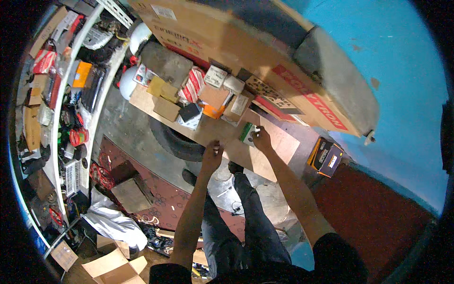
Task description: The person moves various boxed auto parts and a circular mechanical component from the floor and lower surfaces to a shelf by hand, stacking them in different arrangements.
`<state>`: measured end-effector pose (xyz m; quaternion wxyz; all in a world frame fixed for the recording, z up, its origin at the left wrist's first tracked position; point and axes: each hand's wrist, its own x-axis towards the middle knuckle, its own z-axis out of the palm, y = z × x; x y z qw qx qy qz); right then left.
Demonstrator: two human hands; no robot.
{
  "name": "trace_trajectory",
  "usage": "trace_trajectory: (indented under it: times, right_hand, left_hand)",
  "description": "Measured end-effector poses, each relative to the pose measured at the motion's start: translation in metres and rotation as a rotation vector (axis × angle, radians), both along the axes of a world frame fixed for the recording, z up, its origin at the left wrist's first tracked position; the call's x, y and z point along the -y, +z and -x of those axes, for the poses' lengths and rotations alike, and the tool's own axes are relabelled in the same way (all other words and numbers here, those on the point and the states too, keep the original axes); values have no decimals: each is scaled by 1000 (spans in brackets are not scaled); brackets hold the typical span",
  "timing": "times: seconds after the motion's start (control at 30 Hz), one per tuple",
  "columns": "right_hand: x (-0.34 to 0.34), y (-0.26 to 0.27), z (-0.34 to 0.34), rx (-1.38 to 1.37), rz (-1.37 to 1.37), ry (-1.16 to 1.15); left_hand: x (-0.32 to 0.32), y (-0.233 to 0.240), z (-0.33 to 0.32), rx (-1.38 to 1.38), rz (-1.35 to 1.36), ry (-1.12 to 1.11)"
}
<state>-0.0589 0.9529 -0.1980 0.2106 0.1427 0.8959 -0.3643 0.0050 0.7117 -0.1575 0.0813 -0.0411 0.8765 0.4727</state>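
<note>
A plywood board (280, 142) lies before me on top of a tyre (177, 143). My right hand (261, 137) is at a small green and white box (247, 134) on the board, its fingertips on the box's white side. My left hand (213, 153) hovers by the board's near edge with the fingers curled; whether it holds something small cannot be told. Small boxes crowd the board's left part: a plain cardboard box (166, 109), a dark box (189, 112), a red and white striped packet (193, 84) and an open cardboard box (237, 108).
A large television carton (248, 46) leans behind the board. White shelving (67, 81) packed with parts stands at the left. A black and orange box (324, 157) sits at the right. An open carton (115, 266) and white cloth (115, 223) lie at the lower left.
</note>
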Motion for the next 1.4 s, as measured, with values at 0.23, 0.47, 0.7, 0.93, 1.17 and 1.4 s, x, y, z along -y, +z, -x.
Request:
trace_trajectory:
  times: [0.23,0.47,0.7,0.93,1.17,1.4]
  right_hand:
    - [67,-90,69,-204,28,-207]
    - [78,-78,91,8,-181,-263]
    - [-19,-94,33,-188,261,-303]
    - [-58,-103,-13,119,579,-413]
    - [-68,-103,-25,173,753,-417]
    - [-71,-84,-9,355,937,-506]
  left_hand:
    - [-43,-103,87,157,185,-94]
    - [-78,-123,94,353,458,-249]
    - [-90,-153,78,315,114,-13]
    - [-79,-229,79,422,-373,166]
    - [-91,-194,94,599,-246,173]
    - [-95,-271,52,194,319,-157]
